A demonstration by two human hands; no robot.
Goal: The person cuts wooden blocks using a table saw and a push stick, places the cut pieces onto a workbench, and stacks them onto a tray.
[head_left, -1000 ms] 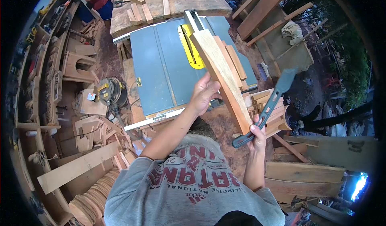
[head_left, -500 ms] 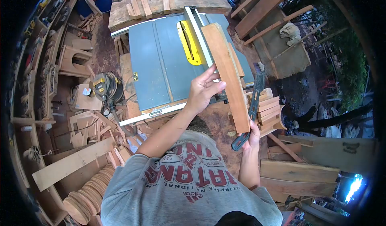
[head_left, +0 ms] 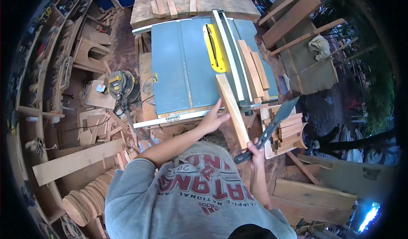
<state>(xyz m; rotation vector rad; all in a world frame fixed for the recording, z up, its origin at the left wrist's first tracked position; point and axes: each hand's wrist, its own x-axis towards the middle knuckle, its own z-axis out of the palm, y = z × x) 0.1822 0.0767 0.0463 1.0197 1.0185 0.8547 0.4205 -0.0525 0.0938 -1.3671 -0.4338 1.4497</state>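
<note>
A long wooden piece slants from the near side of the saw table up onto its blue-grey top. My left hand is at its left side, thumb and fingers apart, touching or very near its edge. My right hand grips the near end of the wood together with a dark green push stick, whose broad end points up and right. Beyond the far end of the wood lies the yellow insert, with the long metal fence to its right.
Cut wooden strips lie right of the fence. A box of wood pieces stands nearer, on the right. A wooden workbench with short blocks is behind the saw. On the left are a yellow-and-black machine, scraps and shelves.
The wood has moved down and left, off the fence and strips, and turned to show a narrower face. The push stick has tilted further right. My left hand has opened wider.
</note>
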